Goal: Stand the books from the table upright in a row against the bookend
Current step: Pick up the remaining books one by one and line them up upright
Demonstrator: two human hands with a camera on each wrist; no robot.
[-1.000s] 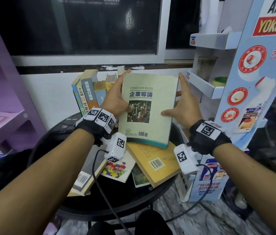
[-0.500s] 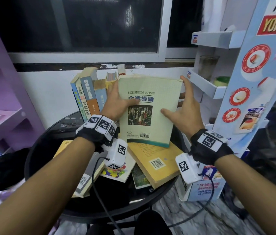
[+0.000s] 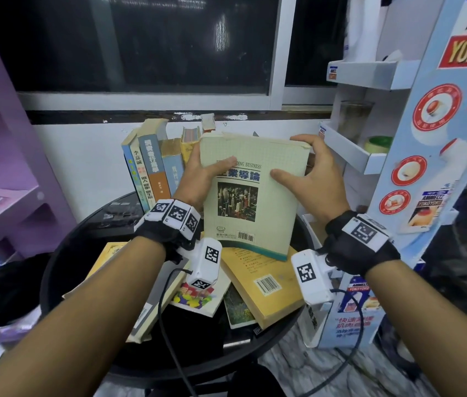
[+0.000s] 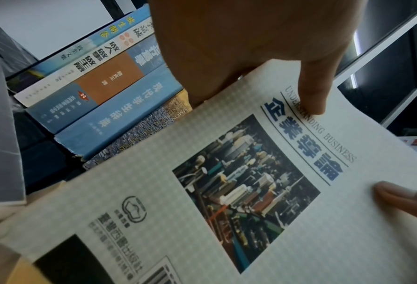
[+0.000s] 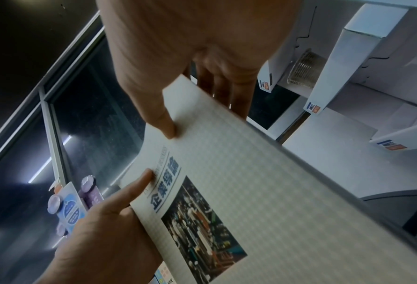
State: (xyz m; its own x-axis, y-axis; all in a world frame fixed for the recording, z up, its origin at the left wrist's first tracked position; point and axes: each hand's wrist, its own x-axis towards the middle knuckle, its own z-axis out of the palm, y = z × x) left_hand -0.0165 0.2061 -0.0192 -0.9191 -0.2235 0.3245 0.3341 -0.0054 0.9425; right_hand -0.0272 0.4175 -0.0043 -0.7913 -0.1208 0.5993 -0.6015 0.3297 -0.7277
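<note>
Both hands hold a large pale green book [image 3: 251, 193] upright over the round black table [image 3: 80, 253], its cover with a city photo facing me. My left hand [image 3: 200, 176] grips its left edge, thumb on the cover and fingers behind. My right hand [image 3: 309, 173] grips the top right corner, thumb on the cover. Just left of the held book, several books [image 3: 152, 164] stand in a slightly leaning row by the wall. The left wrist view shows those spines [image 4: 110, 76] right beside the green book [image 4: 202, 192]. No bookend is visible.
Several books lie flat on the table: a yellow one [image 3: 264, 282] under the held book, a colourful thin one [image 3: 200, 296], another at the front left [image 3: 146, 313]. A white display rack [image 3: 369, 156] stands close on the right, purple shelves [image 3: 3, 179] on the left.
The green book has moved away from me and slightly up toward the standing row, turning more upright. My right hand's fingers have shifted up to curl over its top right corner.
</note>
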